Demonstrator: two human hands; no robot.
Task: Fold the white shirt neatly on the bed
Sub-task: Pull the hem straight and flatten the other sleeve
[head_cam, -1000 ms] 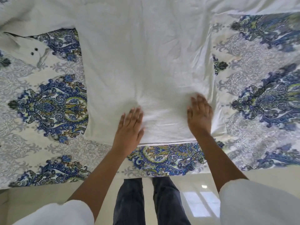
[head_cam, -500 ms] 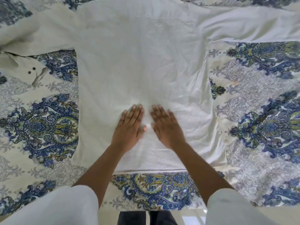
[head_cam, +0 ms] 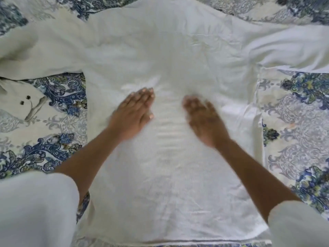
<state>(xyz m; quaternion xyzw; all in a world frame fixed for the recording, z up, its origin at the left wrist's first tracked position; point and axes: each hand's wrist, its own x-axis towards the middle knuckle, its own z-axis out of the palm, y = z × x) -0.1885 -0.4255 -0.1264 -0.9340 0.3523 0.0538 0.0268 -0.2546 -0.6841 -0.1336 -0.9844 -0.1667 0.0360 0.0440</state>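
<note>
1. The white shirt (head_cam: 169, 50) lies spread flat on the blue-patterned bedspread (head_cam: 293, 122), with its hem nearest me and its body running away from me.
2. My left hand (head_cam: 135, 107) rests palm down on the shirt's middle, just left of its centre line. Its fingers are straight and close together, and they grip nothing.
3. My right hand (head_cam: 203, 118) lies palm down just right of that centre line, slightly nearer the hem. It is blurred, but the fingers look stretched out and hold no cloth.
4. The two hands are near each other without touching, and a strip of rippled shirt cloth shows between them.
5. The shirt's left sleeve (head_cam: 35, 56) and right sleeve (head_cam: 293, 49) spread outward from its upper part.
6. Left of the shirt's body, a cuff (head_cam: 23, 104) with two dark buttons lies on the bedspread.
7. My own pale sleeves (head_cam: 35, 207) cover the shirt's near corners.
</note>
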